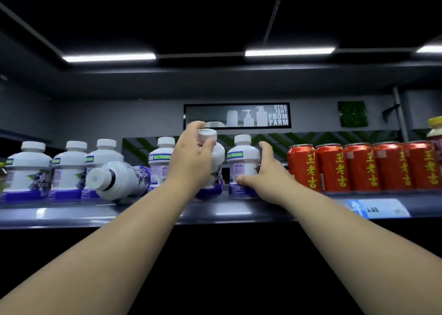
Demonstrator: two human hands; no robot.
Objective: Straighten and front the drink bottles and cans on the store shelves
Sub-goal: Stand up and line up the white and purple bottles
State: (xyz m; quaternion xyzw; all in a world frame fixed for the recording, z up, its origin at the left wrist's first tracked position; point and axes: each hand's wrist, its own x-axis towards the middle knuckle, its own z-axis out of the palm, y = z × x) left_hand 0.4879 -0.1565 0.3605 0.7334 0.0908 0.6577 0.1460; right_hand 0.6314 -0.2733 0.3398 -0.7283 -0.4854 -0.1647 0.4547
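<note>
- At the middle of the shelf (143, 213), the left hand (191, 156) grips the tilted bottle (218, 153), a white one. Its fingers and thumb curl closed round the shoulder, just under the cap.
- The tilted bottle leans slightly off upright. Whether its purple base sits flat on the shelf cannot be told, since the wrist hides it.
- Just right of the tilted bottle, the right hand (265, 173) wraps the neighbour bottle (241, 164). The fingers curve round its far side and the thumb lies low across the front. This bottle stands upright.
- Just left of the tilted bottle lies the fallen bottle (119, 178), on its side. Its long axis runs from the back of the shelf forward and leftward, with the cap toward the viewer.
- The left hand is plainly the nearer to the fallen bottle, so once free it would likely move leftward and lift that bottle by its cap end.
- Further left of the tilted bottle stand several upright bottles (69, 168), and one more stands behind the fallen one.
- Well to the right of the tilted bottle, a row of red cans (363, 166) faces front above a price tag (380, 209).
</note>
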